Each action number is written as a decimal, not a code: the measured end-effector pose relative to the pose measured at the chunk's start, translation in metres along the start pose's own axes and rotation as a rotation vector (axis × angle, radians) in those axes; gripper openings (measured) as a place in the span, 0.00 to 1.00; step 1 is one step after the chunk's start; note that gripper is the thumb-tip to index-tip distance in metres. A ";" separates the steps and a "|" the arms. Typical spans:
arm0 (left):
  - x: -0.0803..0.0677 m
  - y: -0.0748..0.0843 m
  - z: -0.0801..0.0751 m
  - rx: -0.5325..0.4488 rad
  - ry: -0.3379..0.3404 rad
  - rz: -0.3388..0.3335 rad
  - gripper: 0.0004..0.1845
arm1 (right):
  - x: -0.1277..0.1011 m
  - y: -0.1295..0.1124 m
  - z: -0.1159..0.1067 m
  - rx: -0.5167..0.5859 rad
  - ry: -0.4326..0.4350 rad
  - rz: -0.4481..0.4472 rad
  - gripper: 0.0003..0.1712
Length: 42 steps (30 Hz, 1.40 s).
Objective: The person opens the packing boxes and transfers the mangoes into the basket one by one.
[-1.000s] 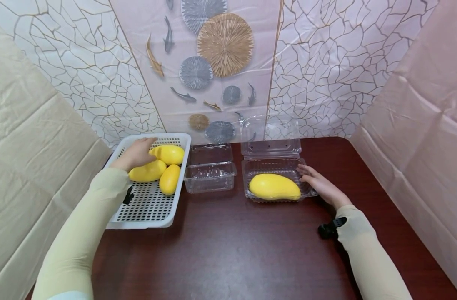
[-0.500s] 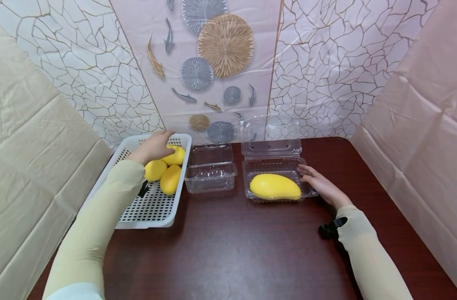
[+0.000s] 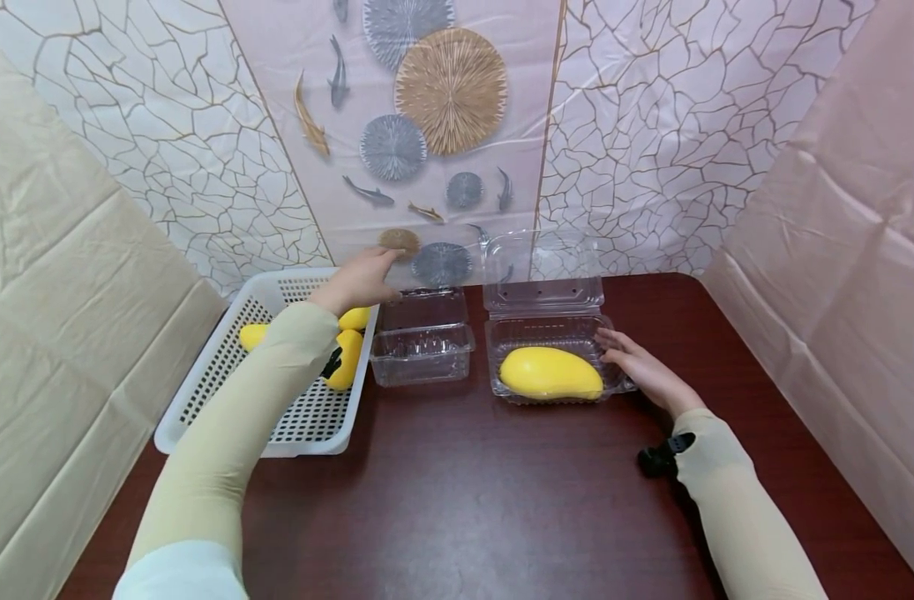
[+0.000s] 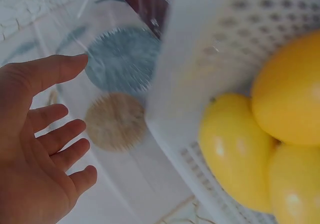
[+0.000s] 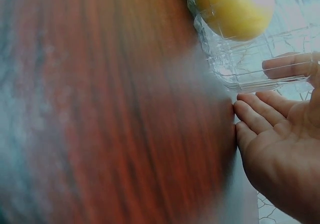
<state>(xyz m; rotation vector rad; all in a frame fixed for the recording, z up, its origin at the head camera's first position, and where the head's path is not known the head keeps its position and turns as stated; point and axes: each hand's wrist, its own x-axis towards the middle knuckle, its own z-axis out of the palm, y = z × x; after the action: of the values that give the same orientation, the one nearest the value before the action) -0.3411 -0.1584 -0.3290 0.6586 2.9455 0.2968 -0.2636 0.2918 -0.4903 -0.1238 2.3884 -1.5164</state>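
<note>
My left hand (image 3: 362,279) is in the air past the right rim of a white perforated basket (image 3: 344,443), holding nothing. Its fingers are spread and loosely bent in the left wrist view. Three yellow mangoes (image 4: 232,151) lie in the basket, partly covered by my left arm in the head view. My right hand (image 3: 640,367) rests at the right side of a clear plastic clamshell box (image 3: 494,354), fingers fairly straight. In the right wrist view the thumb shows through the clear plastic. A large yellow mango (image 3: 550,373) lies in this box, whose lid (image 3: 542,279) stands up.
Between the basket and the right box sits another clear plastic box (image 3: 421,358), close beside the basket. Dark reddish-brown tabletop (image 3: 486,492) spreads in front. A patterned cloth (image 3: 457,192) hangs behind, with beige cloth walls at both sides.
My left hand has moved right, from over the mangoes to past the basket's right rim, carrying nothing. My right hand and the box beside it have stayed in place.
</note>
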 end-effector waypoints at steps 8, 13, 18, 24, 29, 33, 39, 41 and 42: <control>0.018 0.034 0.002 0.047 0.006 0.112 0.44 | -0.001 -0.001 0.001 -0.004 -0.007 0.008 0.37; 0.024 0.060 0.004 0.077 0.010 0.153 0.41 | -0.001 -0.001 0.001 0.003 -0.004 0.014 0.38; 0.023 0.087 0.009 0.082 0.009 0.179 0.39 | -0.001 0.000 0.001 0.002 -0.002 0.016 0.38; 0.024 0.111 0.025 0.086 -0.022 0.199 0.40 | -0.001 -0.001 0.000 0.004 -0.001 0.010 0.37; 0.025 0.123 0.042 0.066 -0.047 0.238 0.42 | 0.000 -0.001 0.000 0.009 -0.002 0.015 0.37; 0.025 0.131 0.053 0.057 -0.090 0.253 0.41 | 0.000 0.000 0.001 0.011 -0.002 0.018 0.37; 0.025 0.143 0.066 0.053 -0.139 0.259 0.41 | 0.001 0.001 0.000 0.012 0.002 0.018 0.38; 0.026 0.147 0.070 0.059 -0.140 0.268 0.41 | 0.001 0.001 0.000 0.013 0.004 0.016 0.38; 0.027 0.148 0.072 0.063 -0.142 0.272 0.41 | 0.001 0.000 0.000 0.014 0.005 0.015 0.38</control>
<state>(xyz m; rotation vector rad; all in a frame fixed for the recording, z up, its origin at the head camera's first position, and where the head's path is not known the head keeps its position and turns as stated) -0.2936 -0.0034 -0.3697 1.0450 2.7393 0.1711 -0.2642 0.2919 -0.4904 -0.0994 2.3769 -1.5285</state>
